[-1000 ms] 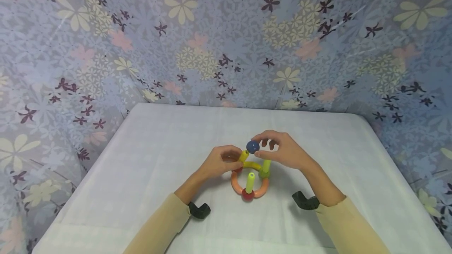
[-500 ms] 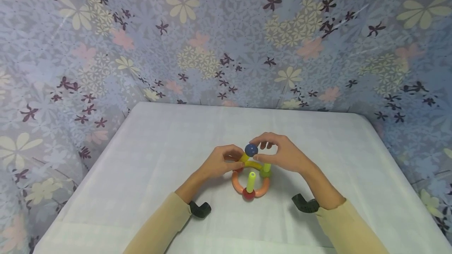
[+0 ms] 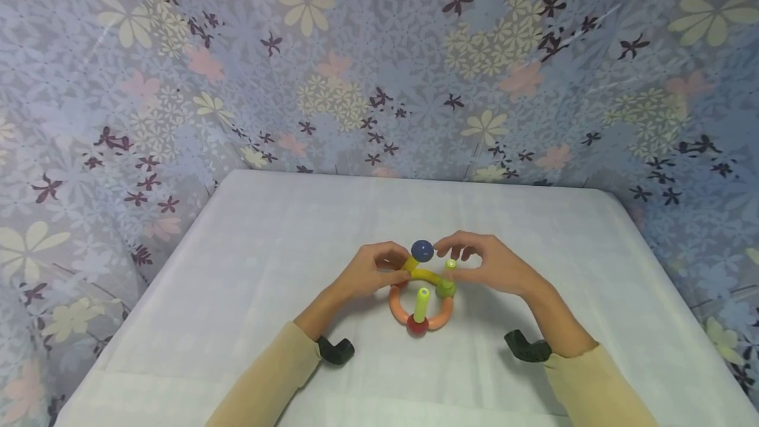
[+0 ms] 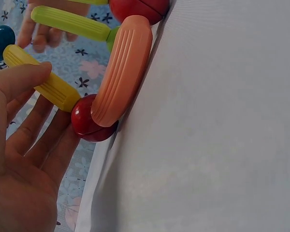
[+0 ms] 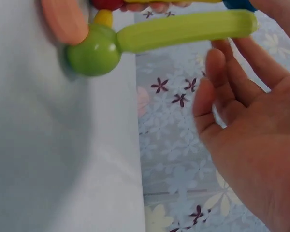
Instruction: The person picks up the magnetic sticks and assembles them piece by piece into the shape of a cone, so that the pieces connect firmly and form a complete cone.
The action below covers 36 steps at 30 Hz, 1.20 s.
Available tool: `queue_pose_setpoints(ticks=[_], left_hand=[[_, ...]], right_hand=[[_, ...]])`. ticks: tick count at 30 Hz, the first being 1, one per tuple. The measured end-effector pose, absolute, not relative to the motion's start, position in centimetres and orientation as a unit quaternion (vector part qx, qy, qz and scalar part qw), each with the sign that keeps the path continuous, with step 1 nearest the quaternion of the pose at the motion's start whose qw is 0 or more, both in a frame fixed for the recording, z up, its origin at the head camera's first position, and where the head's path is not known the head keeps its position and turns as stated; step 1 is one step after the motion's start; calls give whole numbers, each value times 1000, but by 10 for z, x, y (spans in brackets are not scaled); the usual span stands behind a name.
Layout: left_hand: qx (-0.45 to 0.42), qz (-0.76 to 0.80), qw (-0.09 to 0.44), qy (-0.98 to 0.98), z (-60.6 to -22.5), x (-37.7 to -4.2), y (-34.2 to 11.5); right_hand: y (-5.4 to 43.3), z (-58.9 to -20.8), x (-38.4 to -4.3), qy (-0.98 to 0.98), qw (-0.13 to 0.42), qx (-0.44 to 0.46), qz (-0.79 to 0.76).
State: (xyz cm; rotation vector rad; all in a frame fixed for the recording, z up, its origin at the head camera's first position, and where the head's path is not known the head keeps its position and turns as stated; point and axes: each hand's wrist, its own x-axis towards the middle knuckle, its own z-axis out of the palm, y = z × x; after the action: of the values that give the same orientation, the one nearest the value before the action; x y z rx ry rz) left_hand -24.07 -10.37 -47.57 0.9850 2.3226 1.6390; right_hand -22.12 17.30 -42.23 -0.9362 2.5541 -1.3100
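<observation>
My left hand (image 3: 375,271) pinches an upright yellow rod (image 4: 48,87) between thumb and fingers. A blue ball (image 3: 422,251) tops that rod, and a red ball (image 4: 84,118) is at its foot. My right hand (image 3: 495,263) is just right of the blue ball, fingers loosely bent and holding nothing. It is beside a lime-green rod (image 5: 188,31) that stands on a green ball (image 5: 94,50). Nearest me, another lime-green rod (image 3: 421,305) rises from a red ball (image 3: 418,325). Curved orange pieces (image 4: 123,72) and a curved yellow piece (image 3: 425,275) link the balls in a ring.
A white cloth covers the table (image 3: 296,216). Behind it hangs a floral curtain (image 3: 379,71). Dark wrist-worn devices (image 3: 336,352) project inward from both sleeves, low over the table.
The right hand has lowered the blue ball onto the yellow rod's top, let go and moved right. The left hand keeps its grip on the yellow rod.
</observation>
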Motion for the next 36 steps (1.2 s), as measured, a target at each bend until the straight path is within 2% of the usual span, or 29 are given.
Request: queue_pose_setpoints(ticks=[6,11,20,31,36], left_hand=[[319,541,69,775,-474,-240,-103],[315,544,72,775,-464,-234,-102],[328,544,72,769,-440,-221,-103],[336,542,75,766,-446,-223,-104],[348,529,64,771,-464,-233,-103]], right_hand=[[182,-438,-222,844,120,-297,-431],[186,-445,-223,844,136,-283,-434],[188,-450,-224,841,114,-279,-449],[177,-454,-223,841,103,-288,-445],[172,-454,-221,844,101,-286,-442]])
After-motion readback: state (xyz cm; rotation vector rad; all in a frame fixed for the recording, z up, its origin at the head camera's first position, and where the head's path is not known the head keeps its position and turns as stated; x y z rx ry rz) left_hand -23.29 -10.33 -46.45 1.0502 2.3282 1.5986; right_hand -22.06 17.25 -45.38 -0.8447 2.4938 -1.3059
